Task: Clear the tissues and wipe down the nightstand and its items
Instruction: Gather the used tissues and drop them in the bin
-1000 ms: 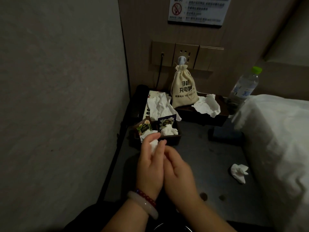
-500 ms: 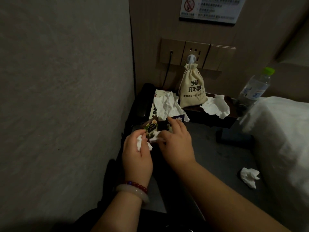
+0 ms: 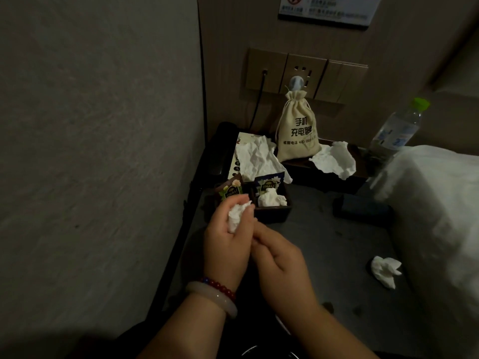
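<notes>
The left hand (image 3: 228,244) is curled round a wadded tissue (image 3: 237,215), held low in front of the little dark box (image 3: 272,216) at the left side of the nightstand (image 3: 324,242), and the right hand (image 3: 280,265) has its fingertips tucked against the left palm; whether it pinches any of the paper I cannot tell from here. To my eye the job in hand is packing that wad down small, and the sensible way is to squeeze it tight into the one palm so the other hand is free for the next piece. The nearest is the ball of tissue in the box (image 3: 272,198), sitting just in front of a blue sachet (image 3: 269,181), so it wants lifting straight up, not dragged, or the sachets will come with it. Three more are left: a flatter sheet (image 3: 255,158) lying over a printed card behind the box, another (image 3: 334,160) on the raised ledge just beside the cloth bag (image 3: 296,133), and a twisted one (image 3: 385,270) out on the bare top near the bed (image 3: 440,203). The held tissue is white, thin and heavily creased, bulging out between thumb and fingers; it looks soft and would likely tear if pulled
</notes>
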